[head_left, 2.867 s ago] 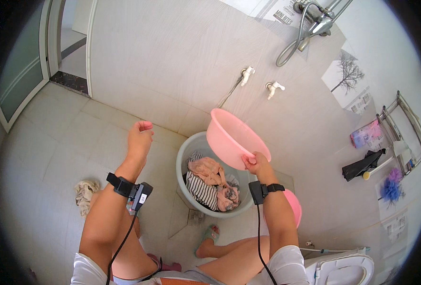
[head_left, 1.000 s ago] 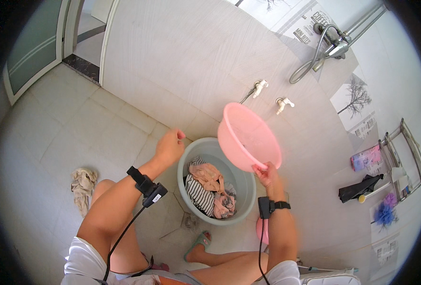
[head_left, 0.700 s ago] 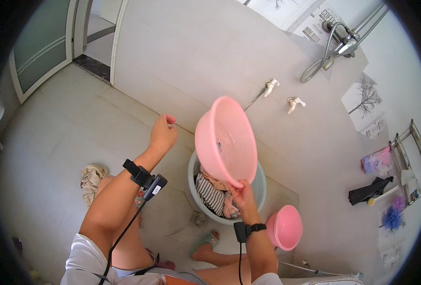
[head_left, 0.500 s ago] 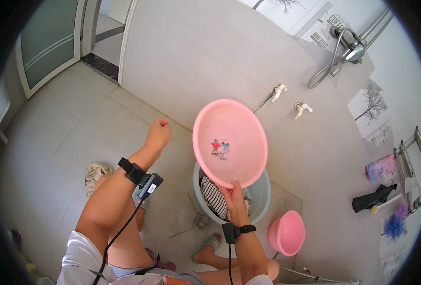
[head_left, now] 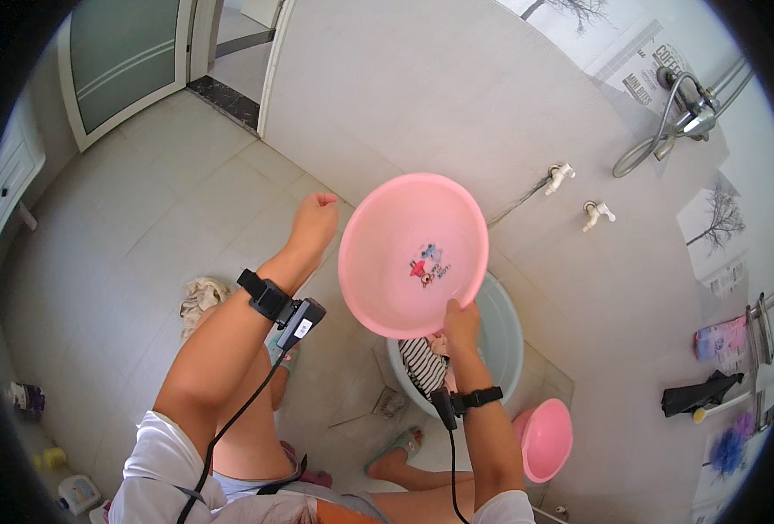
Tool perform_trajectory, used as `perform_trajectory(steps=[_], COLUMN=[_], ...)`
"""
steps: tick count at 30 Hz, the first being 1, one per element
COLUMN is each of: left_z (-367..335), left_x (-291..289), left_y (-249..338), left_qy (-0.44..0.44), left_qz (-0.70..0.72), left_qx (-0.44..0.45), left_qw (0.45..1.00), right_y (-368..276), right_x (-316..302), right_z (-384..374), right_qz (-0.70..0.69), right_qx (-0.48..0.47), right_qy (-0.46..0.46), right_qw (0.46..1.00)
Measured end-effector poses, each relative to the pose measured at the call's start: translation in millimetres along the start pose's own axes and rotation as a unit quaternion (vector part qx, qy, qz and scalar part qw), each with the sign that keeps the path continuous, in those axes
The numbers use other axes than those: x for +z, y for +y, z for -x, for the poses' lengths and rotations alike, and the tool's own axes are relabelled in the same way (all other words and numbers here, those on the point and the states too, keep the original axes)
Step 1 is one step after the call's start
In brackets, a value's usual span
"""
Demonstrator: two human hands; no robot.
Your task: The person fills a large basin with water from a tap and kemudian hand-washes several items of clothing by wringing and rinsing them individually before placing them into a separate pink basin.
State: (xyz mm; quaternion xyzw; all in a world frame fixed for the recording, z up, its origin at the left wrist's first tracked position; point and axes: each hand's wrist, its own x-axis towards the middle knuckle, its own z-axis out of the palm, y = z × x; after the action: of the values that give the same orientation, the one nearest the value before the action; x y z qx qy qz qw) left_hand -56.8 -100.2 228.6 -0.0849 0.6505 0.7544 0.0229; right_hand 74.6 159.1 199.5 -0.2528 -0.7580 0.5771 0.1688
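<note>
A round pink basin [head_left: 387, 236] with a small cartoon print on its inside bottom is held up in mid-air, tilted so its hollow faces me. My right hand [head_left: 463, 325] grips its rim at the lower right. My left hand [head_left: 315, 225] is closed in a fist just left of the basin, apart from its rim, and I see nothing in it. Below, a larger pale blue-green tub [head_left: 502, 349] stands on the floor, partly hidden behind the pink basin and my right arm. Black-and-white striped cloth [head_left: 424, 365] and some pink cloth lie in the tub.
A smaller pink bucket [head_left: 549, 441] stands right of the tub. Two white taps [head_left: 560, 178] [head_left: 597, 215] stick out from the wall, with a shower mixer [head_left: 693, 118] higher up. A beige cloth [head_left: 202, 301] lies on the floor beside my left leg. Bottles stand at the lower left.
The pink basin has moved left relative to the tub and turned, so its print sits at another angle. My right hand stays on its rim. The whole view has shifted a little.
</note>
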Motion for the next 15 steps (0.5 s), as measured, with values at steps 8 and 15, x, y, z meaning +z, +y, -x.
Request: perform_trajectory(steps=[8,15], left_z=[-3.7,-9.0], left_x=[-11.4,-16.6], left_y=[4.8,6.9], left_qy=[-0.008,0.084], left_qz=[-0.006,0.053], left_qx=[0.002,-0.020], left_qw=[1.000,0.995], right_y=[-6.1,-3.8], right_x=[62.3,72.0], right_z=[9.7,16.0], right_qz=[0.344,0.381], right_qx=[-0.318,-0.331], right_qy=[-0.007,-0.012], right_qw=[0.883,0.863])
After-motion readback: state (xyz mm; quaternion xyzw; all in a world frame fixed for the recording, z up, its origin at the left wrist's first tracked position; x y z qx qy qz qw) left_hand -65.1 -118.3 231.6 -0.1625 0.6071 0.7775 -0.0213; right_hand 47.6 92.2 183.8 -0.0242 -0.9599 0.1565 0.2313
